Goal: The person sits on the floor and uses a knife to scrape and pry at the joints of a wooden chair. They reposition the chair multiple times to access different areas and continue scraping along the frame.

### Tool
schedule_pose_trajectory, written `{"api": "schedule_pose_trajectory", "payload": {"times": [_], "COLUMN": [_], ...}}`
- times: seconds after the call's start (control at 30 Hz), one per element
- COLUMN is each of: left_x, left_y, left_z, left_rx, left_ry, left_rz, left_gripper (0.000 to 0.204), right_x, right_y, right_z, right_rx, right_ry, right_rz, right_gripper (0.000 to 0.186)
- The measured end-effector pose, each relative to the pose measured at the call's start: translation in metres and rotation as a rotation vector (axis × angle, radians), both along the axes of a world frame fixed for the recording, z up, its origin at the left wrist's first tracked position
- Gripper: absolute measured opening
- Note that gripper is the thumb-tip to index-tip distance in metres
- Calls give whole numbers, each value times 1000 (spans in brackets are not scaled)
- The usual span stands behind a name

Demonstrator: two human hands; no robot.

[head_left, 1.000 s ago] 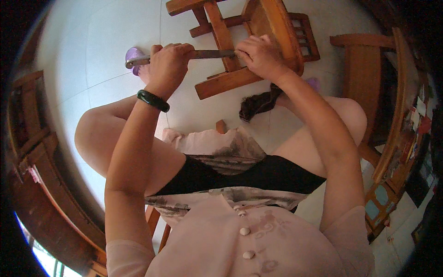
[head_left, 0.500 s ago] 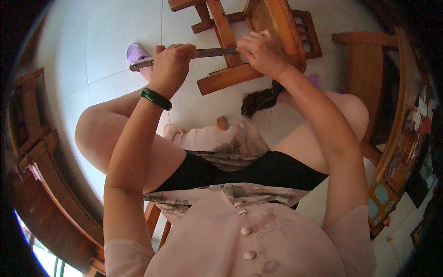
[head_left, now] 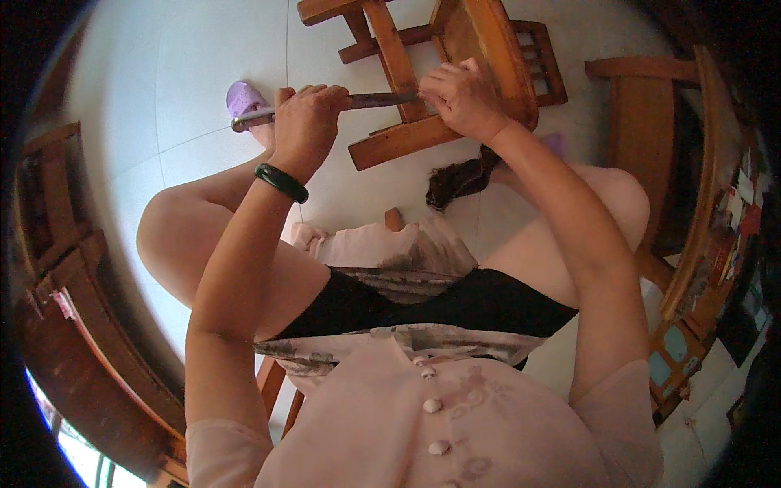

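Note:
My left hand [head_left: 309,122], with a dark green bangle [head_left: 281,183] on its wrist, is closed round a long, narrow metal tool [head_left: 378,100]. A silvery, rounded end of the tool sticks out to the left of my fist. On the right it runs on as a dark, blade-like strip. The fingers of my right hand [head_left: 460,98] are pinched at the tip of that strip; whether they hold anything else is hidden. Just beyond and under my hands lies a tipped wooden chair [head_left: 399,146]. A dark brown, hair-like bundle [head_left: 451,185] is below my right hand.
My knees are spread on either side, with a purple slipper [head_left: 242,99] on my left foot. Wooden furniture [head_left: 93,293] lines the left side. At the right stand another wooden piece [head_left: 643,146] and a cluttered shelf [head_left: 691,325]. The floor is pale tile [head_left: 195,73].
Both hands and the tool have shifted slightly nearer to me, the left hand also a little to the right. The grip on the tool looks the same.

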State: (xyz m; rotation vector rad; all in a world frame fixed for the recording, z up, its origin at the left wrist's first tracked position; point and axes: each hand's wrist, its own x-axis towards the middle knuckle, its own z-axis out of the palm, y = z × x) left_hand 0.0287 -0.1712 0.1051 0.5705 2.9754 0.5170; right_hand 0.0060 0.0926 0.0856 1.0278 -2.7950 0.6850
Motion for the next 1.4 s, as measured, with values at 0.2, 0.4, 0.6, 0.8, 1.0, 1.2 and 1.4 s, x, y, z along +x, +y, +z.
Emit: {"api": "schedule_pose_trajectory", "payload": {"times": [0.2,0.4,0.6,0.8,1.0,1.2,1.4], "left_x": [-1,2,0,3,-3,4,-5], "left_y": [-2,-1,0,0,2,-2,-4], "left_z": [-6,-4,-13,-7,-3,-8,-15], "left_rx": [80,105,146,83,140,131,163], "left_ry": [44,56,137,60,28,-132,83], "left_rz": [37,40,45,33,103,87,39], "left_gripper": [14,13,10,11,14,16,14], "right_x": [0,-5,0,-8,-6,-6,-5], "right_y": [-6,0,-5,1,-5,-3,-5], "right_z": [-3,5,3,6,3,6,3], "right_rx": [-61,13,-30,-25,-58,-19,-62], "right_ry": [22,5,16,-5,2,-48,-33], "right_rz": [-68,4,-73,9,-76,9,-66], "right_gripper": [4,5,4,8,6,10,10]}}
